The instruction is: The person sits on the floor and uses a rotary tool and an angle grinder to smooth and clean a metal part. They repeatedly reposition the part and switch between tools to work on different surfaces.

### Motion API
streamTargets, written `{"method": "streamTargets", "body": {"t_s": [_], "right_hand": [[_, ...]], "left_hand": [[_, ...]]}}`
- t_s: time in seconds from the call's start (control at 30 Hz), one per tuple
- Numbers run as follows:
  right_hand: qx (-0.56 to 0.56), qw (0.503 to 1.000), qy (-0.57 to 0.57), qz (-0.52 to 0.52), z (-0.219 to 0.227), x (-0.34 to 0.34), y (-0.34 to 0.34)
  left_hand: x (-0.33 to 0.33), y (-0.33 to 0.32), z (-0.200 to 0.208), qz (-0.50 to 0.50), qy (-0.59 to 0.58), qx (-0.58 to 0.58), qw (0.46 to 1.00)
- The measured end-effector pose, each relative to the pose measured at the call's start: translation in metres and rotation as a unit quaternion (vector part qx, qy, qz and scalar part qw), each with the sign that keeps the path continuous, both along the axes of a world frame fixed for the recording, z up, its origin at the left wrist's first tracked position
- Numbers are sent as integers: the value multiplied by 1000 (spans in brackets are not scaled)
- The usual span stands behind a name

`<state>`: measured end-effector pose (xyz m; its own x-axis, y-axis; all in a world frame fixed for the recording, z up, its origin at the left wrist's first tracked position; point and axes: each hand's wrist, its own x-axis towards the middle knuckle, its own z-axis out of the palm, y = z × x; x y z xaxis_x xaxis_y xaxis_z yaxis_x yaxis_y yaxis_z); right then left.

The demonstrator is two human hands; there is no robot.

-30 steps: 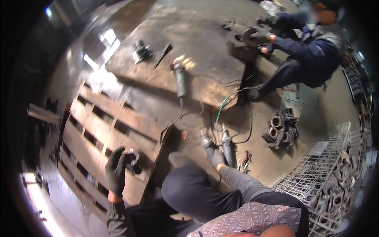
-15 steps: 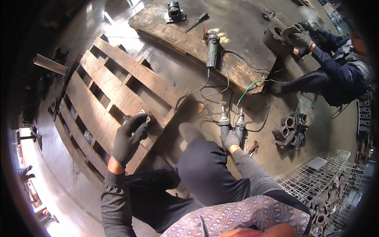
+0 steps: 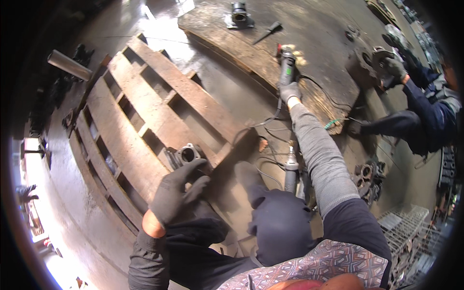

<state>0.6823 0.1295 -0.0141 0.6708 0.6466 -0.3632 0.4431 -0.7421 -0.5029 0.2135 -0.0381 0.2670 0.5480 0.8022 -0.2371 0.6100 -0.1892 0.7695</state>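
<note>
My right hand (image 3: 290, 91), in a grey glove, is closed around the rear end of a grey angle grinder (image 3: 287, 70) lying on the wooden platform. My gloved left hand (image 3: 179, 191) is over the near edge of the wooden pallet (image 3: 140, 116), its fingers apart and nothing in them. Just beyond those fingers a metal casting (image 3: 190, 153) with a round bore rests on the pallet slats. Below my right forearm a die grinder (image 3: 291, 171) stands near my knee. A second one beside it is partly hidden by my sleeve.
The platform (image 3: 319, 29) also carries a flanged casting (image 3: 239, 17) and a knife-like tool (image 3: 267, 32). Cables run across the floor below it. At right a co-worker (image 3: 425, 106) handles a casting. More castings (image 3: 368, 179) and a wire basket (image 3: 406, 227) are nearer me.
My right hand has left the die grinder and reached forward onto the angle grinder. The left hand has drawn back from the casting, which now shows on the pallet. The view has shifted.
</note>
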Motion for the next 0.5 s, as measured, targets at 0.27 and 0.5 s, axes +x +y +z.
{"method": "streamTargets", "body": {"t_s": [0.27,0.5], "right_hand": [[264,914,295,-86,-10,19,33],[393,774,496,24,119,-84,-90]], "left_hand": [[-5,18,-2,40,34,-62,997],[45,26,-6,153,-127,-30,980]]}}
